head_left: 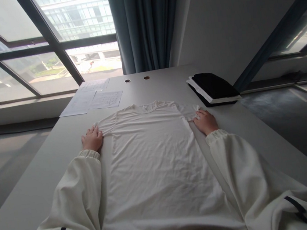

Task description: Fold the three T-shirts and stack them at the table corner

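A white T-shirt (155, 159) lies spread out on the table, its neckline away from me and its lower part running toward my body. Small wrinkles cross its front. My left hand (92, 138) is closed on the end of the left short sleeve. On the other side, my right hand (205, 121) pinches the right sleeve's end, where a bit of bunched cloth sticks up past the fingers. Both sleeves are drawn outward from the shirt's body. The fingertips of both hands are partly hidden by cloth and knuckles.
Beneath the shirt is a light grey table (161, 86). Several paper sheets (104, 99) lie at its far left. A black folder (213, 86) with white pages rests at the right edge. Two round cable holes sit at the back, before a blue curtain (143, 27) and windows.
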### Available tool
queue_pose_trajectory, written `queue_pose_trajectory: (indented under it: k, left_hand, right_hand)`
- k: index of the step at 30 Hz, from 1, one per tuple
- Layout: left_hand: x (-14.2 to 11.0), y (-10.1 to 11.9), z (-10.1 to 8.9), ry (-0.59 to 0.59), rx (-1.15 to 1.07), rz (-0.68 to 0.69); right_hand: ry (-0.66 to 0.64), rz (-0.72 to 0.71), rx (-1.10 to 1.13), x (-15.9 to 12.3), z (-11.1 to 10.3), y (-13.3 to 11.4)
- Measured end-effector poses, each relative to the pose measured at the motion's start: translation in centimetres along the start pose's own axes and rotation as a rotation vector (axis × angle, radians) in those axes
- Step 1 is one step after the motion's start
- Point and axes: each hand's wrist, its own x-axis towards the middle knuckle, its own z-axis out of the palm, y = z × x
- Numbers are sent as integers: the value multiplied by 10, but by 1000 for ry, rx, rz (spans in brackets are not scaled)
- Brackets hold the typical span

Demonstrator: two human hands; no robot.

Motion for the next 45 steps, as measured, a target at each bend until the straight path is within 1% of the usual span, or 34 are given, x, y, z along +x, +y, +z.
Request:
queue_pose_trajectory:
  k: [2,4,8,10,13,16,17,19,22,24,25,26,27,29,30,32,35,37,39,41,43,45]
  left_hand:
    - [2,-2,3,35,-19,11]
    - [5,-5,6,79,-57,35]
    - [11,-10,10,189,-175,121]
    - [12,-11,12,228,-208,139]
    - [11,-9,12,230,-171,112]
    - [8,-5,9,174,-86,63]
    - [7,-4,8,155,-62,58]
    - [6,-3,6,126,-32,67]
    - [7,-4,5,113,-28,76]
    - [8,-4,5,116,-46,75]
    - [8,-5,6,122,-63,79]
    - [9,-5,6,130,-87,88]
    - [9,-6,7,143,-118,104]
    - [10,-7,8,189,-198,152]
    - [10,-7,8,217,-240,183]
    - [11,-7,8,271,-316,254]
    - [10,-8,7,313,-386,312]
    - [10,-9,7,300,-398,291]
    - [9,-10,6,262,-387,262]
    - [8,-10,5,226,-360,263]
    - [6,-7,3,216,-311,270]
    - [4,-3,0,204,-234,225]
  right_hand:
    - [26,-8,51,1,1,1]
    - [78,-29,136,2,2,1]
    - [247,-105,332,5,2,1]
    - [326,-150,404,6,-1,-1]
    - [401,-217,467,3,-10,-8]
    - [429,-312,471,-3,-23,-25]
    - [417,-356,458,-5,-27,-33]
    - [353,-457,416,-11,-33,-50]
    - [168,-634,338,-19,-36,-73]
    - [31,-752,308,-24,-35,-83]
    - [-13,-792,305,-26,-34,-86]
    - [-31,-809,310,-27,-33,-87]
    - [-21,-800,321,-28,-32,-87]
    - [16,-737,340,-27,-31,-84]
    - [12,-707,345,-26,-29,-81]
    - [-61,-687,331,-23,-25,-77]
    - [-211,-721,240,-19,-17,-73]
    - [-268,-728,156,-18,-12,-73]
    - [-296,-728,84,-19,-7,-74]
    - [-303,-739,32,-21,-4,-75]
    - [-298,-748,4,-23,-3,-76]
    - [-293,-741,-6,-25,-3,-77]
